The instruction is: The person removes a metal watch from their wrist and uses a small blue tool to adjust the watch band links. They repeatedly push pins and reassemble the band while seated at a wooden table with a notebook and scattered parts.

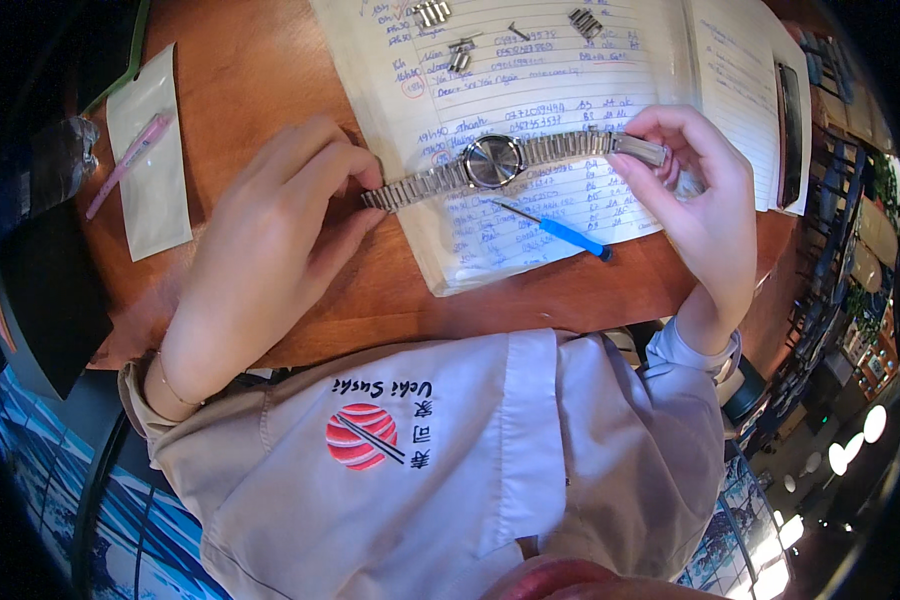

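Note:
A silver wristwatch [493, 162] with a dark round dial is stretched out sideways above an open notebook [530, 90]. My left hand [270, 220] pinches the end of its metal link band between thumb and fingers. At the other end, my right hand [700, 185] grips the band near the clasp [640, 150]. Just below the watch, a small screwdriver [575, 238] with a blue handle lies slantwise on the page, its thin tip pointing up and left. Loose metal band links [461, 55] rest on the upper part of the page, with more links [586, 23] farther right.
On the brown wooden table [370, 310], a pink pen [127, 166] lies on a pale packet [160, 200] at the left. A clear plastic bag [50, 155] sits beside it. A dark phone-like object [790, 135] rests on the notebook's right page.

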Demonstrator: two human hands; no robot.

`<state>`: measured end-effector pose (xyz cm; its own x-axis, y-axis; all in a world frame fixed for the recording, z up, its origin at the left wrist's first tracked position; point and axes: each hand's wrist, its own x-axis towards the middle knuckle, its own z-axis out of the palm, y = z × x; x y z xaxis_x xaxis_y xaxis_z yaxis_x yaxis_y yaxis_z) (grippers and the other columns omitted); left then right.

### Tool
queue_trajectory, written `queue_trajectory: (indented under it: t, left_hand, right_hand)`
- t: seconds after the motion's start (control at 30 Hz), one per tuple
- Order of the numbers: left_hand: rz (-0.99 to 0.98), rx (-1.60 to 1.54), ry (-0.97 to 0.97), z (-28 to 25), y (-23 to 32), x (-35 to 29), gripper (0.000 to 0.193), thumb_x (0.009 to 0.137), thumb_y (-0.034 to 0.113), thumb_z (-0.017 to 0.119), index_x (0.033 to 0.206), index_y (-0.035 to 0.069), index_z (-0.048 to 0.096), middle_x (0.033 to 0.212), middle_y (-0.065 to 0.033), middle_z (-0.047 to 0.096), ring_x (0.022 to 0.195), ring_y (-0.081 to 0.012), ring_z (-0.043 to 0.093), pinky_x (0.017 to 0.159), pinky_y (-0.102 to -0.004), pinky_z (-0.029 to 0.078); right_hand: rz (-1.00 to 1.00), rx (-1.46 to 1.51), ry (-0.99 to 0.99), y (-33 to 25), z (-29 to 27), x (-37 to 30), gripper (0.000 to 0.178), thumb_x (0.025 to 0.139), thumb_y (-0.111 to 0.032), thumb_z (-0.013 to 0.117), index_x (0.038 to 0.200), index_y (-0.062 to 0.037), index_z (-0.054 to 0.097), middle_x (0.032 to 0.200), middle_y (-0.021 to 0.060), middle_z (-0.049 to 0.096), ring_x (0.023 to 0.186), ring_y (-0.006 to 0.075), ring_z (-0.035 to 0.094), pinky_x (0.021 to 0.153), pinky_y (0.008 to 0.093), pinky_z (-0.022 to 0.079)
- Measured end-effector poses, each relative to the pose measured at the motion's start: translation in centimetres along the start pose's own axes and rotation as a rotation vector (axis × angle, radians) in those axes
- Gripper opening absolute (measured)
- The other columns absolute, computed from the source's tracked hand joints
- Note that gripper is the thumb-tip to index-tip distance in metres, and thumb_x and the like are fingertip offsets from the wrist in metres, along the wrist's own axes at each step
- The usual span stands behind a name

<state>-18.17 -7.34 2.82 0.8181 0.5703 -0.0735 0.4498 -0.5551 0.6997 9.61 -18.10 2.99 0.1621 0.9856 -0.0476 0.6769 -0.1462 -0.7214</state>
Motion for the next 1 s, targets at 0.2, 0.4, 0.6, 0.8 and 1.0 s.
queue_trajectory:
  t: [0.2, 0.4, 0.6, 0.8, 1.0]
  left_hand:
    - [-0.045, -0.049, 0.001, 0.0, 0.0, -0.2, 0.023, 0.073, -0.005, 0.067, 0.091, 0.0, 0.054, 0.084, -0.0093, 0.05, 0.073, -0.0208, 0.048, 0.066, -0.0285, 0.04]
    - [-0.096, -0.109, -0.003, -0.6, 0.2, -0.1, 0.015, 0.079, 0.0, 0.066, 0.089, 0.0, 0.055, 0.08, -0.0095, 0.051, 0.072, -0.0212, 0.053, 0.063, -0.0295, 0.044]
    - [-0.202, -0.246, 0.045, -0.4, -0.1, -0.3, 0.014, 0.084, 0.002, 0.064, 0.095, 0.0, 0.057, 0.079, -0.0057, 0.055, 0.069, -0.0121, 0.051, 0.06, -0.0242, 0.04]
    - [-0.408, -0.487, 0.126, -0.1, 0.5, 0.5, 0.016, 0.09, 0.007, 0.061, 0.1, -0.004, 0.058, 0.084, -0.007, 0.065, 0.066, -0.0091, 0.062, 0.054, -0.0187, 0.043]
    - [-0.342, -0.507, 0.22, 0.1, 0.6, 1.1, 0.017, 0.09, 0.007, 0.061, 0.1, -0.006, 0.059, 0.083, -0.0111, 0.069, 0.071, -0.0118, 0.068, 0.06, -0.0193, 0.051]
  right_hand:
    - [0.023, 0.095, -0.009, 0.3, -0.1, -0.1, 0.022, 0.077, -0.006, 0.073, 0.096, -0.0021, 0.064, 0.071, -0.0004, 0.052, 0.062, 0.0068, 0.043, 0.056, 0.0205, 0.037]
    - [0.027, 0.148, -0.03, 0.2, -0.1, -0.1, 0.02, 0.079, -0.005, 0.071, 0.097, -0.0023, 0.063, 0.071, -0.0024, 0.051, 0.063, 0.0056, 0.041, 0.056, 0.0195, 0.036]
    - [0.04, 0.187, -0.048, 0.0, -0.3, -0.2, 0.019, 0.079, -0.005, 0.071, 0.097, -0.0033, 0.063, 0.072, -0.0027, 0.051, 0.063, 0.0051, 0.041, 0.056, 0.0194, 0.036]
    - [0.107, 0.057, -0.149, -0.2, -0.7, -0.3, 0.024, 0.081, -0.005, 0.07, 0.104, -0.0022, 0.063, 0.082, -0.0028, 0.06, 0.064, 0.0029, 0.044, 0.056, 0.0172, 0.034]
    - [-0.011, -0.079, -0.077, -0.1, -0.2, -0.6, 0.022, 0.08, -0.008, 0.072, 0.099, -0.0016, 0.062, 0.078, -0.0008, 0.06, 0.059, 0.0033, 0.043, 0.053, 0.0185, 0.035]
